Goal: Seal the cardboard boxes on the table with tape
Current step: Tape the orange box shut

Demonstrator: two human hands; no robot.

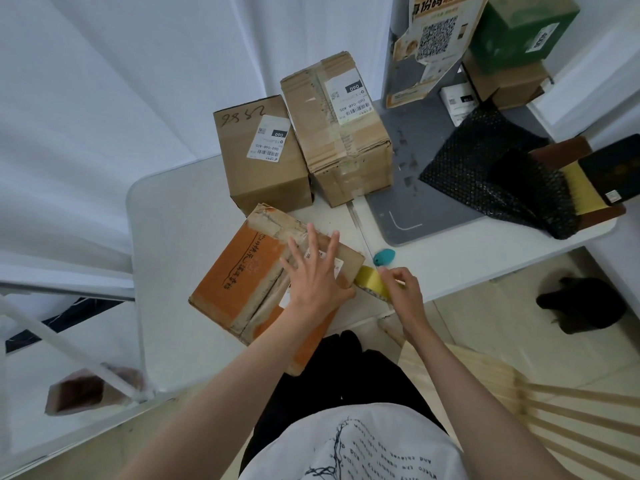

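An orange and brown cardboard box (pixel 239 271) lies on the white table (pixel 173 237) near its front edge. My left hand (pixel 315 275) presses flat on the box's top, fingers spread. Just right of the box, my right hand (pixel 401 289) grips a roll of yellow tape (pixel 372 280), with a strip running to the box's right edge. Two more brown boxes stand behind: a plain one (pixel 266 161) with a white label and a taller taped one (pixel 339 129).
A teal cutter (pixel 384 256) lies on the table just beyond the tape roll. A grey board (pixel 415 188) and a black mesh bag (pixel 495 174) lie at the right. A green box (pixel 519 26) and other parcels are stacked at the far right. White curtains hang at the left.
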